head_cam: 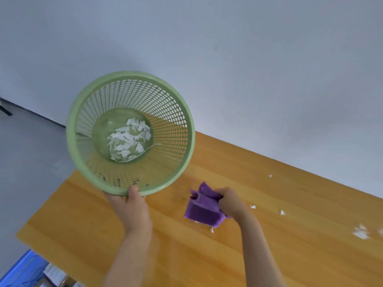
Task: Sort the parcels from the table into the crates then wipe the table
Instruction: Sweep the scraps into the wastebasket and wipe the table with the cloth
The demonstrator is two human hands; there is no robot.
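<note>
Left hand (130, 206): thumb over the rim, gripping the green basket (87, 112), tilted above the table (290, 255) corner, paper scraps (129, 139) inside. Right hand (230, 200): fingers clamped on the purple cloth (204, 210), low over the tabletop. Loose scraps (361, 233) lie to the right.

The left hand (132, 206) hides its fingers behind the green basket (99, 104) (only the thumb shows); the right hand (230, 201) buries its fingertips in the purple cloth (203, 212). Lower left of the basket, the blue crate (22, 268) is cut off, contents blurred.

Crumpled purple cloth (204, 208), wooden table (186, 255)
</note>
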